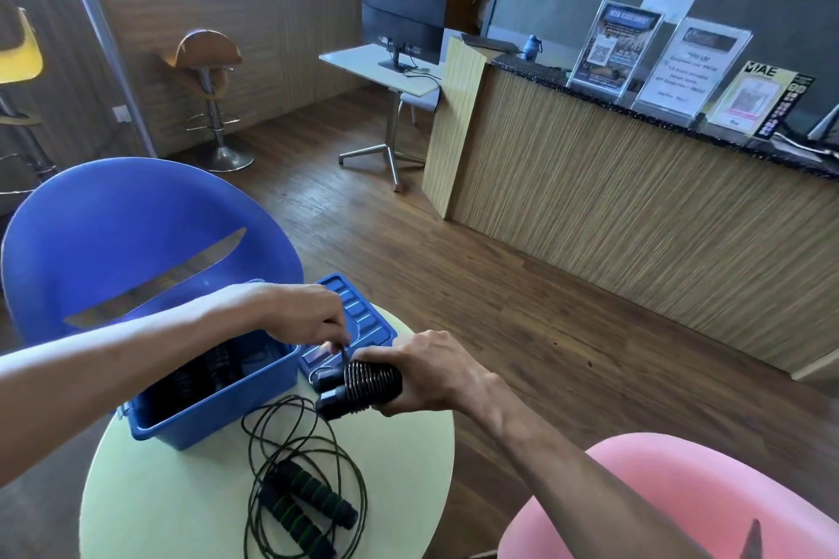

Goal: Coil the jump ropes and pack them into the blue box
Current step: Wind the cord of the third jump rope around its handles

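Observation:
My right hand [436, 372] grips a black jump rope [363, 386] whose cord is wound tightly around its two handles. Just above it, my left hand [304, 313] pinches the loose end of that cord. The blue box [218, 418] stands open on the small round table [408, 468], left of the bundle, with dark coiled ropes inside. Its blue lid [363, 318] lies behind the hands. A second rope [304, 499] with black and green handles lies uncoiled on the table in front of the box.
A blue chair [113, 236] stands behind the table and a pink chair [681, 495] at the near right. A wooden reception counter [635, 204] runs along the right. A desk with a monitor [402, 27] and bar stools stand farther back.

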`<state>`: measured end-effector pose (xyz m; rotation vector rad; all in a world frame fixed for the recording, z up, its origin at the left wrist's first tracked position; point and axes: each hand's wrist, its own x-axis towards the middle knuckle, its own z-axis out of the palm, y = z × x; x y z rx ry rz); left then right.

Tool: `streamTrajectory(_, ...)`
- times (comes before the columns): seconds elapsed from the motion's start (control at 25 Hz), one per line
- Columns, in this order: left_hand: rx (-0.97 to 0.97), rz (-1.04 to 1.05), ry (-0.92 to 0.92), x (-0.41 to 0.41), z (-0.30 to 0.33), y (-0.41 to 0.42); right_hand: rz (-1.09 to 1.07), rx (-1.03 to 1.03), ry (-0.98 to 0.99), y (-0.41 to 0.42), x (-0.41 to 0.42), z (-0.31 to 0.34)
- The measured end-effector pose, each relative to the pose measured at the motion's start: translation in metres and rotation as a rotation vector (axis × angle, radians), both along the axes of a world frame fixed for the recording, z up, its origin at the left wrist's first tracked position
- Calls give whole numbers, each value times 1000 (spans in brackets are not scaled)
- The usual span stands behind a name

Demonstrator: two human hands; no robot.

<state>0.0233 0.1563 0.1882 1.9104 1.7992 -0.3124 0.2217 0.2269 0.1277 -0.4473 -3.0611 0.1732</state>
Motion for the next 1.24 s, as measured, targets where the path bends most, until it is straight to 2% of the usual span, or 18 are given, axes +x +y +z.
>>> streamTrajectory(0.16, 177, 210, 30, 2, -9, -1, -121, 15, -6, 2, -5, -7)
streamTrajectory(0.28, 289, 383, -65, 3, -15, -2, -221, -10, 2, 4, -10, -6)
streamTrajectory(0.4, 502, 437, -38, 6, -27, -7, -316, -44, 10, 9, -14, -3)
streamTrajectory(0.52, 789, 506, -198, 22, -41, -14, -370, -44, 54, 14, -18, 4)
streamTrajectory(0.6, 874, 572, -244, 34, -48, -18, -385, -21, 79, 15, -21, 5)
streamTrajectory(0.8, 892, 768, -383, 50, -63, -25, -422, 13, 125, 12, -18, -2)
streamTrajectory(0.96, 767, 879, -498, 48, -66, -28, -424, 22, 155, 10, -22, -4)
streamTrajectory(1.08, 760, 932, -642, 53, -64, -28, -451, 15, 159, 13, -24, -6)
streamTrajectory(1.16, 741, 1026, -829, 55, -63, -29, -472, 11, 164, 16, -24, -8)
streamTrajectory(1.24, 684, 1159, -1201, 54, -64, -30, -494, 7, 172, 18, -23, -9)
